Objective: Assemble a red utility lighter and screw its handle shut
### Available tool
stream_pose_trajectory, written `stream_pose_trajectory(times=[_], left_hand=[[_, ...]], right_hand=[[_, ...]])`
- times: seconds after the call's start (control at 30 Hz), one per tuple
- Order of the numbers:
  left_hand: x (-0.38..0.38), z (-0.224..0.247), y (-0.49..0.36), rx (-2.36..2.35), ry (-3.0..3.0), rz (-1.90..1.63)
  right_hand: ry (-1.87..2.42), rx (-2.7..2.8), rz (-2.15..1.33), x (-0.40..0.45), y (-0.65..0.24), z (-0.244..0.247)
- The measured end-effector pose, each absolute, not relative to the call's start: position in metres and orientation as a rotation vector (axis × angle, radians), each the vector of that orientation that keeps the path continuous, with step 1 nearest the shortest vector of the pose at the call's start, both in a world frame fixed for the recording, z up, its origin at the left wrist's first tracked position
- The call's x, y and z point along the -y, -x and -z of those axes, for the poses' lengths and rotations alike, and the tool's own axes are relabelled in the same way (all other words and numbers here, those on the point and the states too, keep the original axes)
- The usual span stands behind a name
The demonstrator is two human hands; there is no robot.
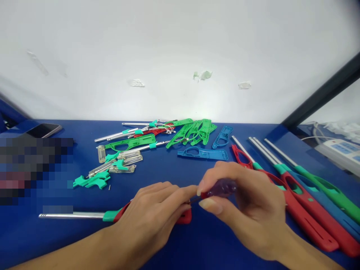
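Observation:
Lying across the front of the table is a red gas lighter (185,217) with a green collar and a long silver tube pointing left. My left hand (154,213) is closed over its body and hides most of it. A screwdriver (222,187) with a dark purple, see-through handle is pinched between the thumb and fingers of my right hand (253,206). Its thin shaft slants down to the lighter's right end by my left fingertips. Where the tip meets the lighter is hidden.
Finished-looking lighters (309,202) in red, blue and green lie at right. Green handle halves (194,131), blue halves (202,153), green triggers (94,180) and clear tanks (125,168) lie behind my hands. A small screw (109,187), phone (45,130) and power strip (343,150) are also there.

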State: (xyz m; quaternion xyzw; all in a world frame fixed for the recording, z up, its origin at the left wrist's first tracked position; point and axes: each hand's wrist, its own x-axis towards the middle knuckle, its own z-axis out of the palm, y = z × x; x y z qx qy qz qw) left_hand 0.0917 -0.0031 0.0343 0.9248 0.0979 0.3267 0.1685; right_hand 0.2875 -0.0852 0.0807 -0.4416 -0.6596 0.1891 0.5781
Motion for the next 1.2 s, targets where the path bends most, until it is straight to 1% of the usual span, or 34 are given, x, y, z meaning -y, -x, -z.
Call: stream_pose_trajectory(times=[0.47,0.83,1.2], left_hand=[[0.009,-0.039,-0.086,-0.253,-2.657,-0.939],[0.010,-0.045,-0.086,-0.255,-2.669,-0.834],[0.006,-0.031,-0.083,-0.252,-2.589,-0.729]], right_hand=[[1.014,1.566,-0.483,0.088,-0.289,-0.082],[1.007,1.594,-0.480,0.088,-0.290,-0.080],[1.068,1.588,-0.506,0.088,-0.292,-0.077]])
